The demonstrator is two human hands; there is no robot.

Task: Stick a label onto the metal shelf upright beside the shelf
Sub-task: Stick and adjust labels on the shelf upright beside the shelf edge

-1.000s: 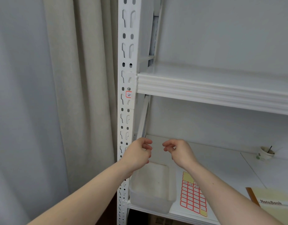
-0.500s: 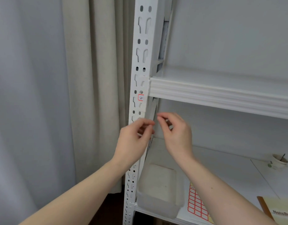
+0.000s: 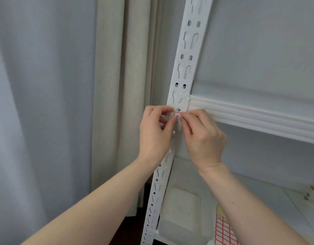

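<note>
Both hands have risen from below the shelf edge up to the red-bordered label (image 3: 177, 116) on the white upright (image 3: 183, 67). The left hand (image 3: 156, 133) and right hand (image 3: 204, 137) meet there, fingertips curled and pinching the label's edges against the metal, just left of the shelf (image 3: 255, 117). Its handwritten mark looks like "2-", though it is too small to be sure.

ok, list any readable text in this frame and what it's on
"2-" or similar: dark handwritten mark on the red-bordered label on the shelf upright, at the fingers of the left hand and right hand; blurred, so the reading is uncertain.
Label sheet on the lower shelf: red-bordered stickers, a few with small marks, too small to read.
No other text visible.
</note>
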